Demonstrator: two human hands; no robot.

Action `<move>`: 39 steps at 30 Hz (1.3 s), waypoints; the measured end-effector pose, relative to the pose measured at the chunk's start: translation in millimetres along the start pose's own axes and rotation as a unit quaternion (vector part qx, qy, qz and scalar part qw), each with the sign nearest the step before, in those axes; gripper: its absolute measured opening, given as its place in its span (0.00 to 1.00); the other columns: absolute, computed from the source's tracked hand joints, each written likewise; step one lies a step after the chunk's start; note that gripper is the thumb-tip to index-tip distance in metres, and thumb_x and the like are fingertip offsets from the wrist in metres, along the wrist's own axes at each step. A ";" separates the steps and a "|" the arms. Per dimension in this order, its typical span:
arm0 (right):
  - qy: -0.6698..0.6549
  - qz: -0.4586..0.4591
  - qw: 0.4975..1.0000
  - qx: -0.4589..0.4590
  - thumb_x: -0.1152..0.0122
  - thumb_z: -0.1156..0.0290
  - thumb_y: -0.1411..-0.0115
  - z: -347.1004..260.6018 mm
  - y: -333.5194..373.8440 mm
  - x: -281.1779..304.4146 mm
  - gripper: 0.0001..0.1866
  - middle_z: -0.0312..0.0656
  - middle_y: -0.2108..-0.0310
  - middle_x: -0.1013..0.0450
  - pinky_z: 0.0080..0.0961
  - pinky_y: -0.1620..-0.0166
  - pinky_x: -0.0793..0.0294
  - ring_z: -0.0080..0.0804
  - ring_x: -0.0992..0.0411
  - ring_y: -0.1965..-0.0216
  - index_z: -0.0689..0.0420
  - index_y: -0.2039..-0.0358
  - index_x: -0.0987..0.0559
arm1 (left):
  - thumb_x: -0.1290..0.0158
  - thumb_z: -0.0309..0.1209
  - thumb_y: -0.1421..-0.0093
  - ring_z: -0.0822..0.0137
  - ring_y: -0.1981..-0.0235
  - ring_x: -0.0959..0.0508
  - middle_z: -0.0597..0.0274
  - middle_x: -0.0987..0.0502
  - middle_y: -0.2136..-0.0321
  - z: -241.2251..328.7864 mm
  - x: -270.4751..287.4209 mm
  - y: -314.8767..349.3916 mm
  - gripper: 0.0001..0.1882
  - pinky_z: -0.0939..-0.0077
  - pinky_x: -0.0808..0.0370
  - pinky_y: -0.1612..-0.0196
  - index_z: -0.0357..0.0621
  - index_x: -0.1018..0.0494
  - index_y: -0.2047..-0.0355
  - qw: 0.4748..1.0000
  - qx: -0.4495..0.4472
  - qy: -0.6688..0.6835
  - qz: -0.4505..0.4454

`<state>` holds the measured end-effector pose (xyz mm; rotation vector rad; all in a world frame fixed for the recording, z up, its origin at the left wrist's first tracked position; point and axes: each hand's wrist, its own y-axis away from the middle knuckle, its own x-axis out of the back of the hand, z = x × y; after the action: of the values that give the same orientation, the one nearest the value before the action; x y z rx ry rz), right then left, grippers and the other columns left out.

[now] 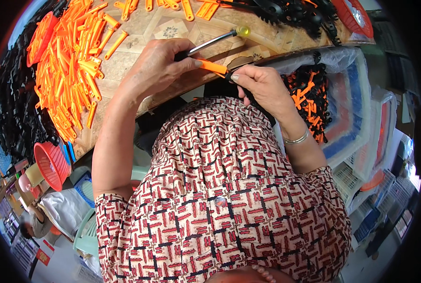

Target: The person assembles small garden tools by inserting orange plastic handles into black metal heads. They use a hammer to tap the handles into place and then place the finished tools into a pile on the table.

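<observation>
Above my lap, at the table's near edge, both hands meet on one orange plastic handle (213, 67) with a black part (229, 75) at its right end. My left hand (159, 66) is closed around the handle's left end. The thumb and fingers of my right hand (262, 87) pinch at the black end; the fingertips partly hide the joint. A metal rod (212, 43) with a yellow tip runs from beside my left fingers out over the table. Its dark near end lies by my left hand, and I cannot tell whether that hand grips it.
A big heap of orange handles (69, 80) covers the table's left side, beside piled black parts (12, 99). More black parts (286, 16) lie at the far right. Right of my lap, a plastic-lined container (347, 106) holds black-and-orange pieces. Red baskets (52, 165) stand around the table.
</observation>
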<state>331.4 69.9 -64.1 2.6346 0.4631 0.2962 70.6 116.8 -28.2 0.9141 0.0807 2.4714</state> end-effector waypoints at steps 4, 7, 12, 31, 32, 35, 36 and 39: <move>0.015 -0.008 1.000 0.000 0.40 0.66 0.31 -1.5 -1.9 1.6 0.13 0.34 0.81 0.24 0.17 0.78 0.29 0.17 0.27 0.83 0.63 0.67 0.16 | 0.37 0.34 0.39 0.70 0.72 0.24 0.58 0.24 0.77 -6.8 0.1 -9.6 0.13 0.70 0.27 0.66 0.36 0.19 0.60 0.993 -0.067 -0.095 -0.006; 0.011 -0.017 1.000 0.004 0.40 0.66 0.31 3.4 -6.5 4.8 0.14 0.34 0.81 0.24 0.17 0.79 0.29 0.17 0.27 0.84 0.63 0.68 0.16 | 0.37 0.34 0.39 0.68 0.72 0.26 0.56 0.24 0.76 3.6 7.7 -13.9 0.13 0.69 0.28 0.65 0.35 0.19 0.61 0.994 -0.047 -0.093 -0.039; 0.017 -0.033 0.999 0.012 0.40 0.65 0.31 2.8 -9.3 8.1 0.15 0.34 0.81 0.23 0.17 0.79 0.29 0.18 0.27 0.84 0.63 0.69 0.16 | 0.37 0.34 0.39 0.71 0.73 0.28 0.58 0.24 0.77 -0.6 7.4 -20.2 0.13 0.71 0.29 0.66 0.35 0.20 0.62 0.996 -0.047 -0.048 -0.056; 0.103 -0.062 0.992 -0.042 0.45 0.56 0.27 -11.7 -11.3 -3.2 0.23 0.37 0.84 0.25 0.16 0.82 0.33 0.19 0.31 0.88 0.61 0.73 0.20 | 0.36 0.33 0.43 0.53 0.72 0.23 0.50 0.20 0.71 3.8 -8.4 -16.5 0.13 0.64 0.26 0.65 0.38 0.18 0.61 0.968 -0.131 -0.197 0.079; 0.102 -0.056 0.992 -0.046 0.45 0.55 0.27 -9.9 -11.2 -4.6 0.23 0.36 0.84 0.26 0.16 0.82 0.33 0.18 0.31 0.88 0.61 0.73 0.21 | 0.36 0.34 0.42 0.54 0.72 0.23 0.50 0.20 0.70 1.1 -12.4 -9.7 0.13 0.64 0.26 0.64 0.39 0.18 0.61 0.958 -0.155 -0.198 0.136; 0.092 -0.041 0.995 -0.028 0.45 0.54 0.28 -4.5 -10.2 -7.6 0.25 0.38 0.85 0.25 0.18 0.83 0.30 0.21 0.28 0.88 0.62 0.74 0.20 | 0.40 0.35 0.36 0.62 0.73 0.23 0.55 0.20 0.70 9.2 -1.7 14.8 0.14 0.70 0.26 0.66 0.41 0.17 0.55 0.969 -0.071 -0.138 0.194; 0.062 -0.038 0.997 -0.035 0.45 0.54 0.28 -2.5 -9.3 -9.0 0.24 0.37 0.85 0.25 0.18 0.83 0.31 0.21 0.29 0.88 0.63 0.73 0.19 | 0.41 0.36 0.34 0.65 0.74 0.23 0.57 0.20 0.70 14.8 1.9 25.2 0.15 0.72 0.26 0.67 0.42 0.17 0.52 0.975 -0.016 -0.107 0.195; -0.013 -0.032 0.999 -0.041 0.44 0.56 0.28 3.0 -8.4 -18.4 0.22 0.37 0.85 0.26 0.19 0.83 0.32 0.20 0.31 0.88 0.64 0.70 0.19 | 0.47 0.35 0.28 0.76 0.75 0.26 0.64 0.24 0.73 27.3 -7.1 61.4 0.17 0.80 0.28 0.70 0.43 0.21 0.44 0.965 0.076 0.158 0.192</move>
<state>313.0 69.0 -73.0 2.5349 0.5139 0.2549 65.6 56.7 2.3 0.6293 0.2229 2.9947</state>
